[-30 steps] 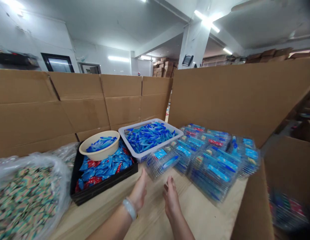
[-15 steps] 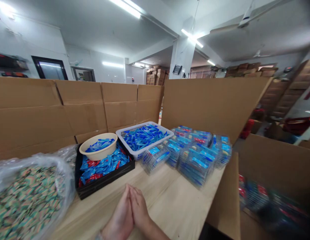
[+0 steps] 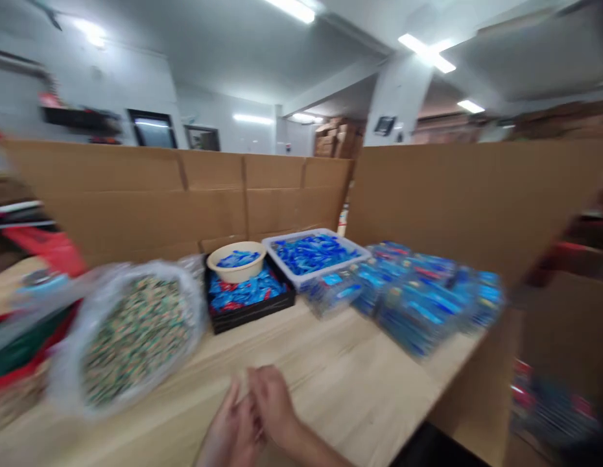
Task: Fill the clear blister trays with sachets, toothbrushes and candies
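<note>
My left hand [image 3: 233,425] and my right hand [image 3: 276,405] meet above the pale wooden table [image 3: 325,370], low in the middle of the view. Their fingers are loosely bent and touch one another, somewhat blurred. I see nothing held in either. Beyond them a black tray [image 3: 255,311] holds blue and red packets [image 3: 243,290]. On the packets rests a cream bowl [image 3: 236,272] of blue pieces. Right of it stands a white basket [image 3: 305,280] full of blue pen-like pieces [image 3: 314,253]. Clear packs [image 3: 418,311] with blue contents are stacked at the right.
A clear plastic bag [image 3: 68,376] of small multicoloured pieces [image 3: 139,334] lies open at the left. Cardboard walls [image 3: 209,194] close off the table's back and right [image 3: 442,201]. Red items [image 3: 48,250] stand at the far left. More packs [image 3: 554,402] lie lower right, past the table edge.
The view has swung left, so the table's things appear farther right. My hands, pressed palm to palm with straight fingers before, now have bent fingers and overlap loosely.
</note>
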Tool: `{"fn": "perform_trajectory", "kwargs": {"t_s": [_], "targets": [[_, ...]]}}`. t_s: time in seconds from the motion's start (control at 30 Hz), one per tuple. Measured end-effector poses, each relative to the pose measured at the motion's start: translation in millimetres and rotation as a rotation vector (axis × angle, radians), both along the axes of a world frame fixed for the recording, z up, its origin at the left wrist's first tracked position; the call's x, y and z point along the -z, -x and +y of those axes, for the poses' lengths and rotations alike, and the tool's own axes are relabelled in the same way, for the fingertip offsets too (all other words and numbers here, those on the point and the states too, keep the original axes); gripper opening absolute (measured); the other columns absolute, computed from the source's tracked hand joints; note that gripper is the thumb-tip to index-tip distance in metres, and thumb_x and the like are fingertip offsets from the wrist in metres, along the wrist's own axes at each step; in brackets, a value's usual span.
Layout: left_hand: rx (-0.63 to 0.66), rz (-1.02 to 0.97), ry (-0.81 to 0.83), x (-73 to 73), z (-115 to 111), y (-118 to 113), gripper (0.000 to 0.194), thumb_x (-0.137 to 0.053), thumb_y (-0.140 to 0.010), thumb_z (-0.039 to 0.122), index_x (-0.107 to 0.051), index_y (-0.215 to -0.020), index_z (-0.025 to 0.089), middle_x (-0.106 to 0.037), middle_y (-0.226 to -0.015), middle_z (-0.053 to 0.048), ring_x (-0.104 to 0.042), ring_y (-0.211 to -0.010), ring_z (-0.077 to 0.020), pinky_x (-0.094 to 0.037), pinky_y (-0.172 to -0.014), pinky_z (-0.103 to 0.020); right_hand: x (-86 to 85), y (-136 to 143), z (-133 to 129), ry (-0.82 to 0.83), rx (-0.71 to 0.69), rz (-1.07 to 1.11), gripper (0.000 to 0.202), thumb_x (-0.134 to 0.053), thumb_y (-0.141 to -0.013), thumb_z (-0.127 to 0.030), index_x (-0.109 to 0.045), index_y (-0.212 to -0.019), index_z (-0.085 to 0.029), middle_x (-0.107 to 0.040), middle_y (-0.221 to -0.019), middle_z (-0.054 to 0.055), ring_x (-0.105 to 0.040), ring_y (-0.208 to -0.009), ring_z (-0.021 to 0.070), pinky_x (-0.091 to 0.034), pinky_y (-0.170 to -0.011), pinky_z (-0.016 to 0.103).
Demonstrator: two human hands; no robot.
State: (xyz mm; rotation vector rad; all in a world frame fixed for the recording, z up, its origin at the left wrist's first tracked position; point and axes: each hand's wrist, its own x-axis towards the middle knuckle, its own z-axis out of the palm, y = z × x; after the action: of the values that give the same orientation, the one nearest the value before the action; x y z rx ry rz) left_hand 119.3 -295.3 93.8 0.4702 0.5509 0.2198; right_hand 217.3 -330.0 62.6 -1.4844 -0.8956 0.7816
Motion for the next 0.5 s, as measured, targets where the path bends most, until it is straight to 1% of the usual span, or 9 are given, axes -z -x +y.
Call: {"fn": "perform_trajectory", "kwargs": {"t_s": [0.03, 0.1, 0.13, 0.2, 0.27, 0.33, 0.43, 0.5], "targets": [[-0.010, -0.040, -0.021, -9.4, -3, 9, 0.038, -0.046, -0.075, 0.047, -0.058, -0.096, 0.018, -0.060, -0.100, -0.007, -0.046, -0.109, -0.0218, -0.037, -0.089, -0.033, 6.1, -3, 3, 0.012, 0.025, -0.063, 0.038, -0.036, -0.075, -0.052, -0.066, -0.072, -0.028, -0.063, -0.078, 0.005, -0.053, -0.086, 0.0276, -0.033, -0.088, 0.042], [-0.064, -0.072, -0.073, -24.1, -4, 29, 0.029, -0.049, -0.077, 0.038, -0.060, -0.092, 0.017, -0.060, -0.099, -0.007, -0.051, -0.101, -0.0185, -0.039, -0.084, -0.028, 18.2, -7, 14, 0.026, 0.004, -0.120, 0.037, -0.038, -0.074, -0.051, -0.063, -0.076, -0.023, -0.062, -0.080, 0.006, -0.054, -0.080, 0.0254, -0.039, -0.079, 0.038], [-0.115, -0.066, -0.111, -28.1, -1, 42, 0.024, -0.052, -0.076, 0.034, -0.060, -0.088, 0.016, -0.061, -0.095, -0.007, -0.054, -0.094, -0.0171, -0.040, -0.081, -0.027, 23.6, -7, 21, 0.011, 0.000, -0.153, 0.035, -0.041, -0.073, -0.050, -0.061, -0.079, -0.023, -0.062, -0.082, 0.006, -0.054, -0.079, 0.0241, -0.039, -0.076, 0.036], [-0.266, 0.008, -0.250, -30.3, 8, 73, 0.016, -0.058, -0.072, 0.029, -0.061, -0.077, 0.014, -0.062, -0.079, -0.005, -0.057, -0.074, -0.0133, -0.042, -0.071, -0.024, 32.2, -2, 32, -0.013, -0.025, -0.251, 0.030, -0.046, -0.071, -0.049, -0.056, -0.074, -0.021, -0.059, -0.074, 0.005, -0.053, -0.070, 0.0210, -0.040, -0.067, 0.032], [-0.469, 0.184, -0.459, -28.7, 19, 114, 0.015, -0.061, -0.069, 0.028, -0.058, -0.065, 0.013, -0.058, -0.060, -0.002, -0.052, -0.057, -0.0094, -0.040, -0.060, -0.020, 38.9, 6, 39, 0.001, -0.066, -0.317, 0.029, -0.047, -0.070, -0.049, -0.050, -0.066, -0.021, -0.053, -0.060, 0.002, -0.049, -0.059, 0.0176, -0.039, -0.059, 0.029], [-0.641, 0.402, -0.657, -27.6, 30, 161, 0.023, -0.061, -0.068, 0.032, -0.054, -0.057, 0.013, -0.053, -0.051, 0.000, -0.046, -0.049, -0.0080, -0.037, -0.054, -0.019, 45.2, 17, 43, 0.044, -0.130, -0.347, 0.031, -0.046, -0.069, -0.051, -0.047, -0.061, -0.021, -0.047, -0.052, -0.001, -0.045, -0.052, 0.0153, -0.037, -0.054, 0.027], [-0.785, 0.734, -0.839, -23.6, 44, 237, 0.033, -0.051, -0.073, 0.041, -0.054, -0.054, 0.014, -0.054, -0.052, -0.002, -0.047, -0.051, -0.0104, -0.038, -0.055, -0.022, 54.8, 30, 46, 0.092, -0.219, -0.379, 0.035, -0.046, -0.066, -0.054, -0.047, -0.058, -0.021, -0.046, -0.050, -0.001, -0.045, -0.050, 0.0143, -0.038, -0.053, 0.026], [-0.871, 0.989, -0.950, -13.0, 46, 283, 0.033, -0.049, -0.072, 0.044, -0.059, -0.063, 0.014, -0.059, -0.062, -0.004, -0.053, -0.061, -0.0148, -0.041, -0.062, -0.026, 60.0, 36, 48, 0.125, -0.259, -0.407, 0.037, -0.046, -0.065, -0.056, -0.047, -0.055, -0.020, -0.047, -0.049, -0.001, -0.046, -0.050, 0.0140, -0.038, -0.052, 0.025]]}}
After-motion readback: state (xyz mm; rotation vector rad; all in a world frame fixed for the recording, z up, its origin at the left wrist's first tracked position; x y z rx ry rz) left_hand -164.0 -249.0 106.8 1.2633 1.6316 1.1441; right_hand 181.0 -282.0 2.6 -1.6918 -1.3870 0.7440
